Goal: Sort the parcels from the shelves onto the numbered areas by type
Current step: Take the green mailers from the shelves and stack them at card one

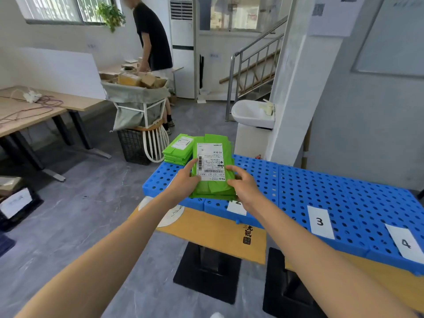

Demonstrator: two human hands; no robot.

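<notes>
Parcel stack (213,171) on pallet (321,187), second stack (179,149) behind-left, cards 3 (320,222) and 4 (406,243) to the right

A grey marbled floor (91,203) runs under white walls (68,35), with daylight coming through a barred window (57,8) at upper left and a leafy plant (111,14) hanging beside it; wooden desks (27,115) on black legs stand at the left, cables (46,104) lying across them. Farther back a tall white air conditioner (182,47) stands near a staircase (254,65) with a metal railing; a white sink (252,113) sits by a white pillar (298,88); a whiteboard (394,37) hangs on the right wall.
</notes>
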